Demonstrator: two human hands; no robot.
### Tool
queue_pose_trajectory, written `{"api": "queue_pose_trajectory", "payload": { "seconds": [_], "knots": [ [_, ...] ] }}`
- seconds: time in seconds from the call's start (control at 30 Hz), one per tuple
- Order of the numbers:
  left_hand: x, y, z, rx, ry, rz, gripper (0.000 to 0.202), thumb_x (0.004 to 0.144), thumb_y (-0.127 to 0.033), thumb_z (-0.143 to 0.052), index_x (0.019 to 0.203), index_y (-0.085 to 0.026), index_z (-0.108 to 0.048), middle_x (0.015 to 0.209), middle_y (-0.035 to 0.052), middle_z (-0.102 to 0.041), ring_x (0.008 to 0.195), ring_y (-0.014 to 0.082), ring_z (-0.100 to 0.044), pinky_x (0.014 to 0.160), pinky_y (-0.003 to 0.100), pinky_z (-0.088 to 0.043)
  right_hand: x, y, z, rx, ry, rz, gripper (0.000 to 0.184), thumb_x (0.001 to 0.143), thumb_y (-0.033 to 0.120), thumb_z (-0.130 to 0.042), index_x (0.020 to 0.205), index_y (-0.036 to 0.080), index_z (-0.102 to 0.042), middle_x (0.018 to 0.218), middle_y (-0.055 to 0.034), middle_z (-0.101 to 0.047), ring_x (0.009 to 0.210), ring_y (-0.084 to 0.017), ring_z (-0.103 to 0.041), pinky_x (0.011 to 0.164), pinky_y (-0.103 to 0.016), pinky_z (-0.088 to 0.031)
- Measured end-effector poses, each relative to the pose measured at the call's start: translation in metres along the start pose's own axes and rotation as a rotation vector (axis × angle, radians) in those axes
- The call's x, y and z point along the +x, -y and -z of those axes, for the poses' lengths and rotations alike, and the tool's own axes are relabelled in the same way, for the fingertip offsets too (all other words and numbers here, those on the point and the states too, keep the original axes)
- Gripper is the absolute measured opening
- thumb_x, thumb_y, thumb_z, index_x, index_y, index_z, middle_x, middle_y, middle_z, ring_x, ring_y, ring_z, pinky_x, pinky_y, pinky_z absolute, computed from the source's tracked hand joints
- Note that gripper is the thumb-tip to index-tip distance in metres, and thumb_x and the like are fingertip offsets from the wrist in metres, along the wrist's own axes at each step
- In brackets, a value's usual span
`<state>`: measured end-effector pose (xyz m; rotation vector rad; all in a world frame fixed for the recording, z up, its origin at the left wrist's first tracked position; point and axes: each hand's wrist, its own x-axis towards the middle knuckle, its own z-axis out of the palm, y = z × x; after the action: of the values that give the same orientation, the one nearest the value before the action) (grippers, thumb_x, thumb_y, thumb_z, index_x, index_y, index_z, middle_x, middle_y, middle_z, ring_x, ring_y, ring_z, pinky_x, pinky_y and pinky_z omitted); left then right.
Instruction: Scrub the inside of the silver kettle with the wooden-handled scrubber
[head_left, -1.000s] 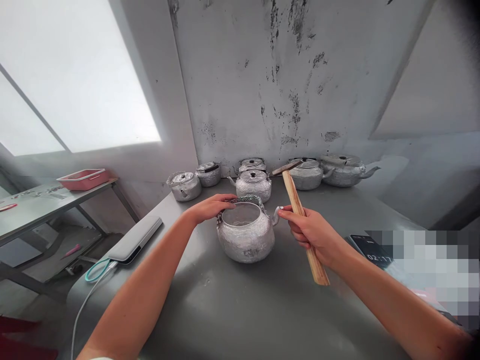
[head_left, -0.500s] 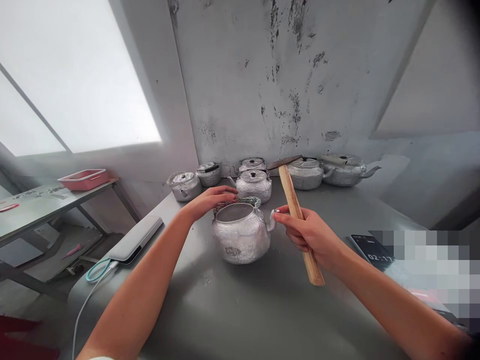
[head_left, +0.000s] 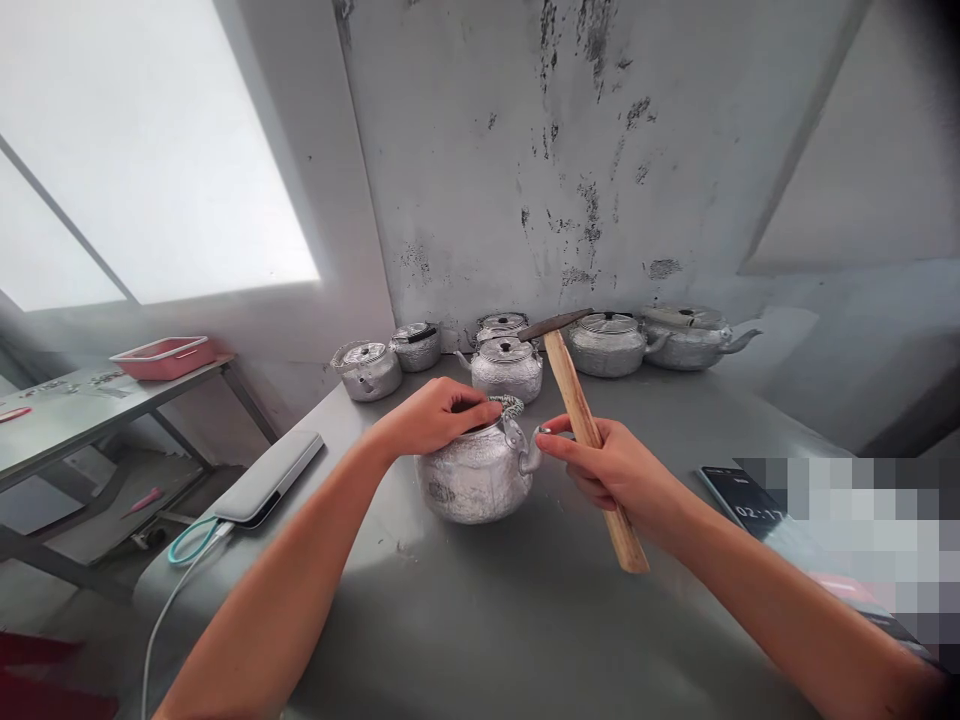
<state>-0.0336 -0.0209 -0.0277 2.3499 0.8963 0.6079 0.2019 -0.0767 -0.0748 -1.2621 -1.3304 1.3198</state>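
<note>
A dented silver kettle [head_left: 474, 478] without a lid stands on the table in front of me, its spout pointing right. My left hand [head_left: 442, 412] lies over the top of the kettle and grips its rim, the thumb along the opening; the other fingers are mostly hidden. In my right hand [head_left: 609, 460] is a hammer [head_left: 573, 385] with a pale wooden handle and a dark metal head, held upright and tilted left. The thumb and index finger of that hand are at the tip of the kettle's spout [head_left: 531, 460]. A braided wire handle [head_left: 513, 405] lies folded behind the opening.
Several silver kettles stand along the wall, among them a lidded kettle [head_left: 507, 372] and a long-spouted one [head_left: 682, 345]. A power bank [head_left: 270, 480] with a cable lies left, a phone [head_left: 739, 500] right. A pink basket [head_left: 169, 360] sits on another table.
My left hand has come down from behind the kettle onto its rim. The kettle has turned and shifted slightly left. The right hand and hammer have moved a little left.
</note>
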Motion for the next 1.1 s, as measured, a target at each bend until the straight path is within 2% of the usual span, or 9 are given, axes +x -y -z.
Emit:
{"api": "queue_pose_trajectory", "payload": {
  "seconds": [0.2, 0.43, 0.57, 0.7, 0.93, 1.1],
  "knots": [
    [-0.001, -0.001, 0.000, 0.025, 0.055, 0.018, 0.049, 0.093, -0.056, -0.054, 0.064, -0.017, -0.050, 0.062, -0.0031, -0.034, 0.057, 0.0112, -0.028, 0.050, 0.027, -0.024, -0.003, 0.004, -0.002, -0.019, 0.007, 0.010, 0.041, 0.074, 0.053, -0.079, 0.095, 0.021, -0.062, 0.041, 0.0139, -0.030, 0.039, -0.006, -0.020, 0.036, -0.021, -0.016],
    [0.001, 0.006, 0.003, -0.048, -0.057, -0.004, 0.045, 0.095, -0.055, -0.052, 0.076, -0.016, -0.062, 0.067, -0.0022, -0.043, 0.061, 0.0113, -0.035, 0.053, 0.025, -0.027, -0.001, 0.003, 0.002, 0.020, -0.002, 0.064, 0.040, 0.077, 0.050, -0.077, 0.104, 0.022, -0.067, 0.045, 0.0129, -0.028, 0.043, -0.007, -0.018, 0.037, -0.020, -0.016],
    [0.004, 0.011, 0.002, -0.172, -0.057, -0.010, 0.045, 0.094, -0.056, -0.054, 0.075, -0.015, -0.060, 0.068, -0.0023, -0.043, 0.061, 0.0109, -0.036, 0.053, 0.025, -0.027, 0.001, 0.002, 0.004, 0.042, -0.054, 0.097, 0.040, 0.076, 0.048, -0.078, 0.103, 0.020, -0.067, 0.044, 0.0129, -0.028, 0.042, -0.006, -0.018, 0.037, -0.021, -0.017],
    [0.005, 0.013, 0.002, -0.255, -0.057, 0.045, 0.046, 0.092, -0.058, -0.055, 0.076, -0.015, -0.060, 0.069, -0.0015, -0.043, 0.061, 0.0109, -0.036, 0.053, 0.024, -0.027, 0.001, 0.003, 0.004, 0.033, -0.082, 0.092, 0.042, 0.074, 0.046, -0.079, 0.104, 0.020, -0.068, 0.044, 0.0126, -0.029, 0.042, -0.007, -0.019, 0.037, -0.022, -0.016],
    [0.005, 0.016, 0.001, -0.242, -0.130, 0.156, 0.053, 0.090, -0.063, -0.056, 0.064, -0.017, -0.046, 0.062, -0.0044, -0.025, 0.054, 0.0095, -0.021, 0.048, 0.027, -0.016, -0.005, 0.009, -0.002, -0.004, -0.050, 0.058, 0.041, 0.069, 0.044, -0.082, 0.100, 0.020, -0.070, 0.044, 0.0123, -0.032, 0.042, -0.006, -0.020, 0.037, -0.022, -0.017],
    [0.006, 0.014, 0.000, -0.258, -0.153, 0.126, 0.052, 0.091, -0.061, -0.054, 0.064, -0.017, -0.047, 0.063, -0.0040, -0.024, 0.054, 0.0097, -0.020, 0.048, 0.027, -0.016, -0.004, 0.009, -0.002, -0.028, -0.047, 0.058, 0.041, 0.070, 0.044, -0.081, 0.102, 0.020, -0.072, 0.043, 0.0125, -0.031, 0.041, -0.007, -0.020, 0.037, -0.022, -0.017]
  ]
}}
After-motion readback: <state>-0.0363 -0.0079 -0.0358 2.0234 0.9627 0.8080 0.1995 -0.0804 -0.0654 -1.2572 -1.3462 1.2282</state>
